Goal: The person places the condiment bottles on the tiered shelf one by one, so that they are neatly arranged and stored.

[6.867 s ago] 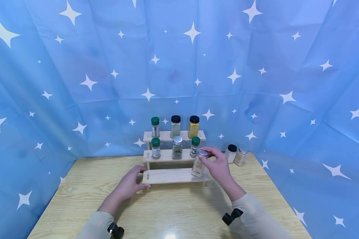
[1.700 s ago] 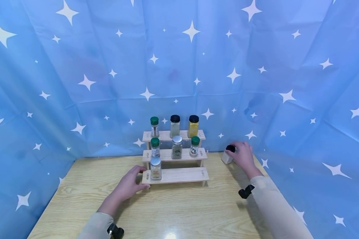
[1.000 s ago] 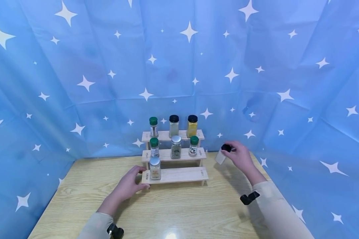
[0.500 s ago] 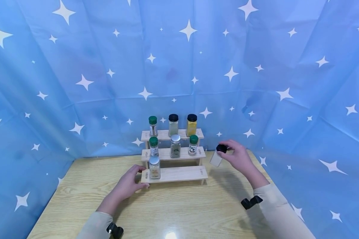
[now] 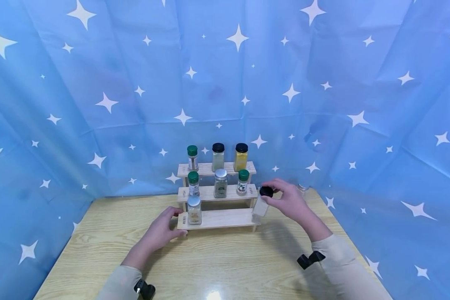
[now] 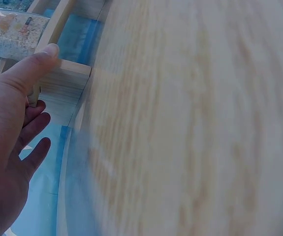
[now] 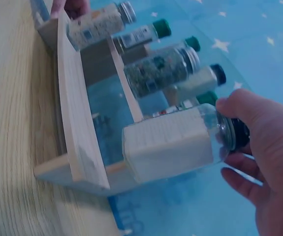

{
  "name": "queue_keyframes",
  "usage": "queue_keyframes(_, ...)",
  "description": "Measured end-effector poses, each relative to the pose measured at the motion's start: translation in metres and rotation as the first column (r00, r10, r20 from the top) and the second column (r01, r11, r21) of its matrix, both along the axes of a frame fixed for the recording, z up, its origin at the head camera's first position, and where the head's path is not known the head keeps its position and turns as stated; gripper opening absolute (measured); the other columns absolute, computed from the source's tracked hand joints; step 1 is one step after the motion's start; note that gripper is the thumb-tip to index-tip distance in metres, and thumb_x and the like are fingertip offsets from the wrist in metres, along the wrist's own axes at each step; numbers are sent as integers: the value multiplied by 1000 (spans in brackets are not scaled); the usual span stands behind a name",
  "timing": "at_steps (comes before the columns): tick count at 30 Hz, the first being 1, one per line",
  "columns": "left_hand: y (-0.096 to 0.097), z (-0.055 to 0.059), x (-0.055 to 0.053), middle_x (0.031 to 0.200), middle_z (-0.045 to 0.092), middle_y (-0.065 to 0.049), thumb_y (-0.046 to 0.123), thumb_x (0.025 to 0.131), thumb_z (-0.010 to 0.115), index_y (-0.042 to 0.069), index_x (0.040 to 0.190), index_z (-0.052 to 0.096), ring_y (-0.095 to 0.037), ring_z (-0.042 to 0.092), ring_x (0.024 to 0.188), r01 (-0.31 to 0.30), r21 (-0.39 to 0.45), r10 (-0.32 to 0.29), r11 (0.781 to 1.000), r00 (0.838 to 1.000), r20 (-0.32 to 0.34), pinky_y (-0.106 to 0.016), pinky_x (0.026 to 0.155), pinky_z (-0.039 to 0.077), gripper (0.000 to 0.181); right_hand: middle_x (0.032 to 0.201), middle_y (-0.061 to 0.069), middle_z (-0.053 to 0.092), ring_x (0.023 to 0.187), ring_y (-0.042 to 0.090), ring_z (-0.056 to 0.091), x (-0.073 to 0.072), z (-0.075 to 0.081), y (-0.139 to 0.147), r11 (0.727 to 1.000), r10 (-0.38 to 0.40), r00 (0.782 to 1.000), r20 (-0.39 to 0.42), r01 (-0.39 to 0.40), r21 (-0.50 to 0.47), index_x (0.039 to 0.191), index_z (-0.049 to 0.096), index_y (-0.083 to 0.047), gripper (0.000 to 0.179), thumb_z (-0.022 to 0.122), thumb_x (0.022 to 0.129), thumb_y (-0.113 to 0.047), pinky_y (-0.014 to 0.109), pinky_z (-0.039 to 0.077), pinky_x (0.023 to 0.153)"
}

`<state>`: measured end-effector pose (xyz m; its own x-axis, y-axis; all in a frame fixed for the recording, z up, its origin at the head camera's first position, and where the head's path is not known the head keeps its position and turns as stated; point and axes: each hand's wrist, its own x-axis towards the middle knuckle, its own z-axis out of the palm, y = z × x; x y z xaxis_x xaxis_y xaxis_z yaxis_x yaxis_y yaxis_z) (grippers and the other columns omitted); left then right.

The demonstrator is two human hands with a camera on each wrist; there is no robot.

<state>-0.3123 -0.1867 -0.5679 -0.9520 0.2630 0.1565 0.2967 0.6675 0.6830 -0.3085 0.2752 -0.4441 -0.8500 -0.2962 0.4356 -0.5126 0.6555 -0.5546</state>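
Observation:
My right hand (image 5: 288,201) pinches a glass spice jar (image 5: 260,207) by its black lid. The jar is tilted, close to the right end of the bottom tier of a three-tier wooden spice rack (image 5: 228,218). A pale label covers its side in the right wrist view, where the label's print is unreadable. My left hand (image 5: 161,231) grips the left end of the bottom tier, with the thumb (image 6: 50,50) on its front edge. At that end stands a silver-lidded jar (image 5: 194,211) with pale grains inside.
On the middle tier stand two green-capped jars (image 5: 193,184) (image 5: 242,182) and a silver-lidded herb jar (image 5: 220,184). The top tier holds a green-capped jar (image 5: 193,158), a black-lidded jar (image 5: 218,157) and a yellow jar (image 5: 241,158). Another jar (image 5: 302,188) is half hidden behind my right hand.
The silver-lidded jar went from my right hand to the bottom tier's left end. My right hand then picked up the black-lidded jar and carried it left. My left hand stayed put.

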Motion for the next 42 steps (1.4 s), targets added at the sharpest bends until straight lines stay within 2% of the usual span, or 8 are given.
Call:
queue_keyframes(4,0,0,-1,147,63,-6,30,89,97,14,148,62,-33,60,141,2,-5,-2,1000,1000,-3,-57,119,51,71,125,-1,74,107,19,68,2,3,-14,999,51,999,4,-51,13,137,77,-15,39,87,99,-19,42,62,85)
queue_keyframes(12,0,-1,-1,148,63,-6,30,89,97,13,150,61,-34,59,142,8,-18,-8,1000,1000,2,-57,120,50,72,128,0,74,107,20,68,0,4,-39,991,135,991,13,-135,15,139,76,-10,41,86,100,-18,33,61,75)
queue_keyframes(17,0,0,-1,149,63,-6,30,89,97,12,150,61,-33,59,142,7,-18,-7,1000,1000,7,-57,120,50,73,132,2,73,112,22,69,-4,2,-54,983,182,983,4,-182,6,138,77,-13,40,87,99,-15,38,64,86)
queue_keyframes(22,1,1,-1,149,63,-6,30,89,97,12,150,61,-33,59,142,10,-17,-10,1000,1000,7,-56,120,50,74,131,1,72,113,22,69,-8,0,-67,976,218,976,24,-218,-16,138,77,-16,41,87,99,-15,43,67,86)
queue_keyframes(26,1,1,0,148,63,-6,29,89,97,12,150,61,-33,60,141,9,-17,-9,1000,1000,2,-56,120,51,73,127,1,73,112,22,68,-12,-4,-78,967,255,967,19,-255,-25,137,77,-10,41,87,98,-12,47,67,88)
queue_keyframes(30,1,1,0,148,63,-7,29,89,97,11,150,61,-33,60,141,11,-17,-11,1000,1000,-1,-56,120,50,73,127,3,74,114,26,69,-14,-7,-87,956,291,957,23,-290,-39,136,76,-4,40,87,98,-9,56,66,93)
queue_keyframes(34,1,3,1,148,63,-7,29,88,97,11,150,61,-34,59,141,12,-15,-12,1000,1000,2,-57,120,49,74,132,5,72,120,29,70,-16,-6,-97,955,296,954,36,-295,-32,137,76,-6,40,86,98,-10,52,66,97)
queue_keyframes(42,0,3,0,149,63,-6,30,89,97,12,150,61,-33,59,142,7,-14,-7,1000,1000,3,-56,121,49,73,134,8,70,123,30,67,-16,-5,-112,951,308,941,137,-306,-37,139,74,-6,41,85,99,-9,35,67,91)
